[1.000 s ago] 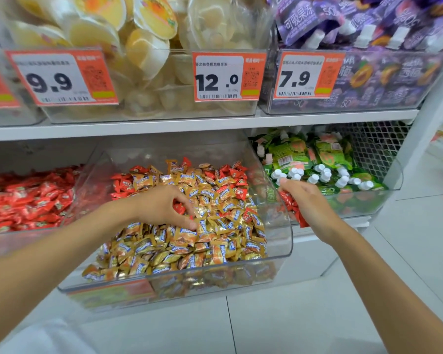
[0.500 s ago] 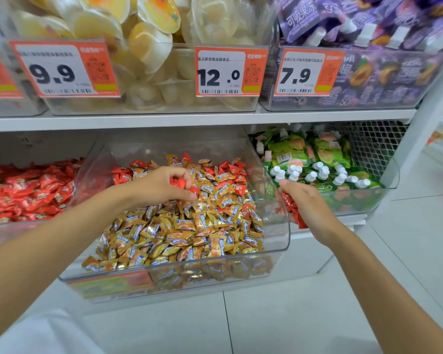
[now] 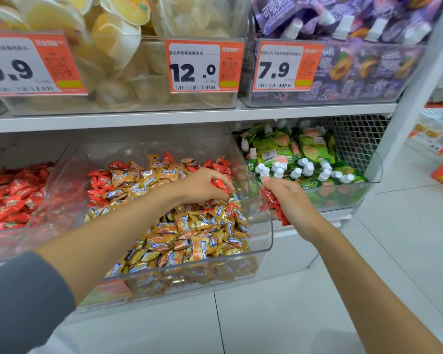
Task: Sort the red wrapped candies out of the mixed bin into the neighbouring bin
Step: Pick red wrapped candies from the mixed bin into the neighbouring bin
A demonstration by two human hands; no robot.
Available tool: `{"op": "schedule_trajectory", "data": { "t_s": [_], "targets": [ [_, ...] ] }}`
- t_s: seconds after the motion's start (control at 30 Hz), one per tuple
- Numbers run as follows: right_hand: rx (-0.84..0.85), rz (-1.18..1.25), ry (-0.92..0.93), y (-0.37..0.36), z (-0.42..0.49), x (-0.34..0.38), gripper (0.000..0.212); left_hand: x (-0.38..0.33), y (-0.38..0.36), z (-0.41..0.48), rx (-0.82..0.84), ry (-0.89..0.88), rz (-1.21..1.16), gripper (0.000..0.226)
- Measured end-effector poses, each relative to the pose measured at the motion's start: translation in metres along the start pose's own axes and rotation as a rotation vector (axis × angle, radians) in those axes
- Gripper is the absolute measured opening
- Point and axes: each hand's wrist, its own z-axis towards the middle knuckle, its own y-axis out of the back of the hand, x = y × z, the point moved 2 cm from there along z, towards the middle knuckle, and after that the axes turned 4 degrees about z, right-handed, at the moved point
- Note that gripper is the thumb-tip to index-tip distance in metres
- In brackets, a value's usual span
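Two clear bins are set side by side on the lower shelf. At the far left, the neighbouring bin (image 3: 0, 244) is filled with red candies only. Next to it, the mixed bin (image 3: 265, 226) is heaped with gold wrapped candies (image 3: 189, 231), and red wrapped candies (image 3: 100, 180) are scattered along its back. Over its back right corner the left hand (image 3: 202, 186) is curled, and a red candy (image 3: 221, 186) is pinched at its fingertips. Just outside the bin's right wall, a bunch of red candies (image 3: 274, 208) is gripped in the right hand (image 3: 290, 198). Farther right, green pouches (image 3: 304, 154) with white caps are piled in another bin.
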Motion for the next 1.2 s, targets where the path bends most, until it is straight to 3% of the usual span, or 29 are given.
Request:
{"op": "schedule_trajectory", "data": {
  "t_s": [0.1,0.2,0.4,0.53,0.63,0.7,0.8,0.9,1.07,1.2],
  "targets": [
    [0.018,-0.016,0.019,0.000,0.002,0.000,0.049,0.001,-0.013,0.014,0.025,-0.026,0.283,0.035],
    [0.034,-0.017,0.026,0.001,0.003,0.000,0.051,-0.002,-0.020,0.022,0.037,-0.044,0.458,0.021],
    [0.021,-0.002,0.080,0.005,0.004,0.005,0.054,0.005,0.006,0.003,-0.091,0.005,-0.028,0.015],
    [-0.079,-0.053,0.244,0.007,-0.006,0.028,0.040,0.023,0.044,-0.029,-0.246,0.082,-0.064,0.020],
    [-0.033,-0.193,0.334,-0.013,-0.015,0.053,0.022,0.037,0.074,-0.057,-0.326,0.089,-0.074,0.016],
    [0.077,-0.364,0.307,-0.041,-0.015,0.064,0.009,0.048,0.091,-0.074,-0.392,0.092,-0.083,0.009],
    [0.240,-0.797,0.234,-0.085,0.000,0.053,0.022,0.067,0.106,-0.095,-0.430,0.132,-0.107,0.012],
    [0.260,-1.035,0.137,-0.104,0.028,0.022,0.027,0.085,0.109,-0.107,-0.413,0.156,-0.193,0.015],
    [0.261,-1.102,0.042,-0.099,0.051,-0.005,0.048,0.088,0.105,-0.107,-0.377,0.103,-0.236,0.009],
    [0.198,-1.008,0.038,-0.096,0.055,-0.010,0.025,0.088,0.104,-0.107,-0.337,0.096,-0.197,0.007]
  ]
}}
